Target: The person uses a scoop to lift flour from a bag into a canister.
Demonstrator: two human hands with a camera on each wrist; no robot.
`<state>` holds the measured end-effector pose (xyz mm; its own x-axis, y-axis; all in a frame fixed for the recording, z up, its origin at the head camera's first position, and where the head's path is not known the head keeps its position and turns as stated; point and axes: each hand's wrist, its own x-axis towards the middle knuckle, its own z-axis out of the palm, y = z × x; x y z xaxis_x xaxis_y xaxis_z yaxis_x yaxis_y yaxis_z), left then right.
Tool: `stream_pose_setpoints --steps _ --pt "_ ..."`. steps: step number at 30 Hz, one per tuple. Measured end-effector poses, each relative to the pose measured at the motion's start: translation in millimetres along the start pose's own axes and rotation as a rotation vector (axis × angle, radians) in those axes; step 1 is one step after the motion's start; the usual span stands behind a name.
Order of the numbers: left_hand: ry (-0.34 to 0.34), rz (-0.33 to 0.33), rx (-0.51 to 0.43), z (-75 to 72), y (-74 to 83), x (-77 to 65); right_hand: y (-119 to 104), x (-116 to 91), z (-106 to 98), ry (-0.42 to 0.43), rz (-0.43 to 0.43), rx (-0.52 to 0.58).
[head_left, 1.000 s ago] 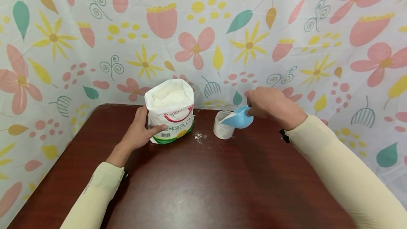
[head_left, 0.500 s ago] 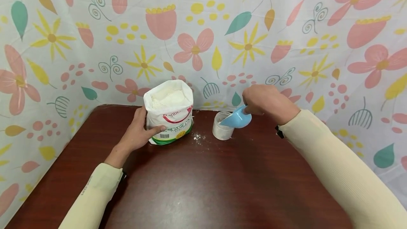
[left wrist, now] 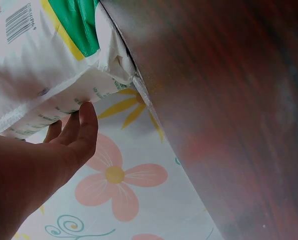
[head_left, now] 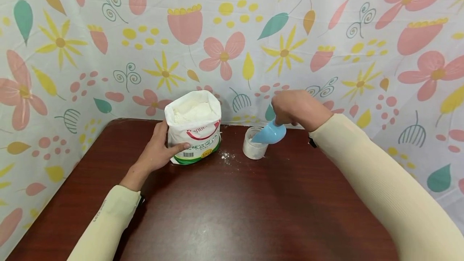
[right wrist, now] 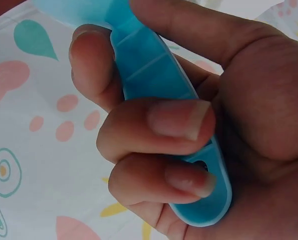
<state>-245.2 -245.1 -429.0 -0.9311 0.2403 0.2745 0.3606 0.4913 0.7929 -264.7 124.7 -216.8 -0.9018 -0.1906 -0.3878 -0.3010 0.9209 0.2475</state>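
My right hand [head_left: 299, 108] grips a blue scoop [head_left: 270, 133], its fingers curled round the handle [right wrist: 153, 65] in the right wrist view. The scoop tilts down to the left, its tip inside the mouth of a small clear jar [head_left: 255, 150] of white powder. My left hand [head_left: 157, 148] holds the left side of an upright white bag [head_left: 192, 132] with a green base. Its thumb lies across the front, and in the left wrist view its fingers [left wrist: 89, 125] press the bag's side. White powder [head_left: 195, 110] fills the bag to near its open top.
A little spilled powder [head_left: 225, 156] lies on the dark red-brown table [head_left: 217, 204] between bag and jar. Right behind the table's back edge hangs a floral cloth [head_left: 224, 19], close to the bag and jar.
My right hand has moved slightly left, and the scoop has tipped more steeply into the jar. The powder visible in the scoop earlier no longer shows. My left hand and the bag stay put.
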Motion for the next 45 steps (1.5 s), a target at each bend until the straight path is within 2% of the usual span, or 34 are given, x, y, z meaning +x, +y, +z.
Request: stream_pose_setpoints --steps 7,13,24,31,39,45 --pt "0.009 0.015 0.003 -0.6 -0.9 1.9 -4.4 1.4 -6.3 0.003 0.049 0.045" --pt "0.004 0.02 -0.014 0.8 -1.2 1.7 -4.8 1.4 -7.8 0.027 0.019 0.001" --pt "0.004 0.028 -0.007 1.6 -3.2 0.6 -5.8 2.5 -10.0 0.009 0.028 -0.057" --pt "0.004 0.003 0.002 0.9 -1.3 0.1 -4.0 -0.8 -11.5 0.004 0.022 -0.038" --pt "0.008 0.042 -0.008 0.6 -1.7 0.0 -3.2 -2.5 -11.6 0.004 0.014 -0.037" --pt "0.007 0.029 -0.011 0.0 -0.8 0.9 -1.8 -2.9 -10.5 0.006 0.01 -0.037"
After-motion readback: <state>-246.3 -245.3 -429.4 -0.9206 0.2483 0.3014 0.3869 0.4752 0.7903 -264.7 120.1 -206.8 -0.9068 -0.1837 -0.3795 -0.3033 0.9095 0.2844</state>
